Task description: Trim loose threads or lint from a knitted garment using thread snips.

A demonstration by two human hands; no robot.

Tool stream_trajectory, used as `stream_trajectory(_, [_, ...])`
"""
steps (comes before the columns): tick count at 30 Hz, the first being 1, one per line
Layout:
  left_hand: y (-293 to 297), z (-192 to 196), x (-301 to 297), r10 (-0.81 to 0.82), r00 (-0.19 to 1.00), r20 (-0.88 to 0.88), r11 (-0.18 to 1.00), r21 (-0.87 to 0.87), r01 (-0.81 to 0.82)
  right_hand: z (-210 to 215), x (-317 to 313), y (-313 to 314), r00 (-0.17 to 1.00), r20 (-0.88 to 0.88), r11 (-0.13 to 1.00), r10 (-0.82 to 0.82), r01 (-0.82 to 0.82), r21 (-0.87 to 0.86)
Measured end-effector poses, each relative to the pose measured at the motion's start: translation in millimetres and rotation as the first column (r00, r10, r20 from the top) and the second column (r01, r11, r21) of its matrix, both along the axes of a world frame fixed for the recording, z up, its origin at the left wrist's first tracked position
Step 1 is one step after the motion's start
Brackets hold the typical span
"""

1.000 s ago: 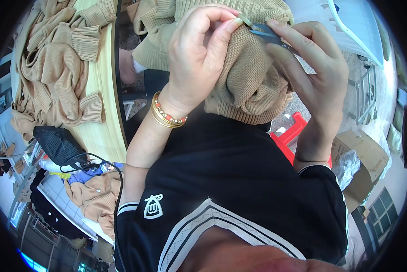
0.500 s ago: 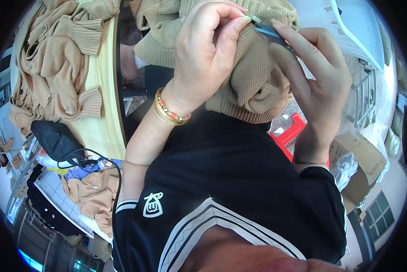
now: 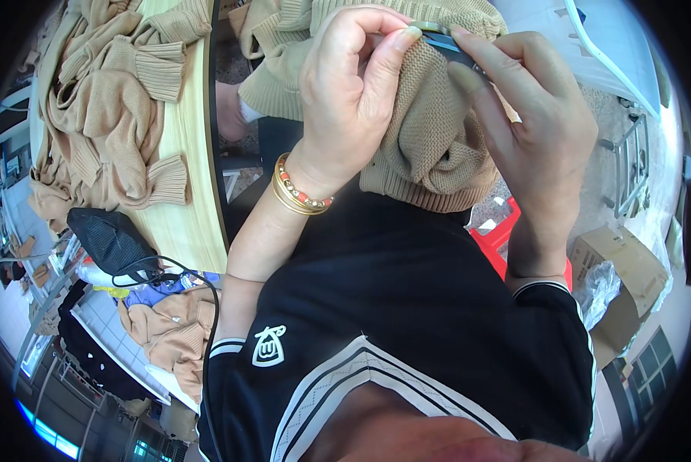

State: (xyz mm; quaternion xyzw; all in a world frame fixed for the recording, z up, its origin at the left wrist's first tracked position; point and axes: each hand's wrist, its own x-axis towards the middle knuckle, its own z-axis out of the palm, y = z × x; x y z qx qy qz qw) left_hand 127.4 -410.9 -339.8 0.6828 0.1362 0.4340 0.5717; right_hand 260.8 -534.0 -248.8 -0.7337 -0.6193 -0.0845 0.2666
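Note:
A tan knitted sweater (image 3: 438, 131) hangs bunched over my lap, its ribbed edge towards me. My left hand (image 3: 353, 100), wearing bracelets at the wrist, pinches a bit of the knit between thumb and forefinger. Held in the fingers of my right hand (image 3: 542, 115) are small thread snips (image 3: 447, 46). Their narrow blades point left and reach the left fingertips at the pinched spot. The fingers hide most of the snips' handle, and any thread there is too fine to make out.
Several tan sweaters lie heaped on the wooden table (image 3: 194, 131) at left. A black mesh bag (image 3: 114, 240) with a cord sits at its near corner. On the right are a translucent plastic bin (image 3: 615, 54), a red stool (image 3: 499, 239), a cardboard box (image 3: 622, 269) and a metal rack (image 3: 630, 165).
The snips' blades have moved left, closer to my left fingertips, and the right hand has shifted slightly with them. The left hand keeps its pinch. The whole view has shifted a little.

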Motion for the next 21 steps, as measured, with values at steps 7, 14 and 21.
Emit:
stream_trajectory(7, [-3, 9, 3, 0.058, 0.998, 0.001, 0.997, 0.054, -0.058, -5, 0, 3, 0.995, -0.099, 1.0, 0.01, -0.008, 0.023])
stream_trajectory(14, [-2, 8, -1, 0.002, 1.0, 0.0, 0.998, -0.063, -0.002, -9, 7, 1, 0.972, -0.21, 0.993, 0.102, -0.089, 0.073])
stream_trajectory(21, [3, -3, -4, 0.005, 1.0, -0.015, 0.994, -0.112, -0.006, -3, 3, 2, 0.99, -0.13, 0.999, 0.049, -0.047, 0.018])
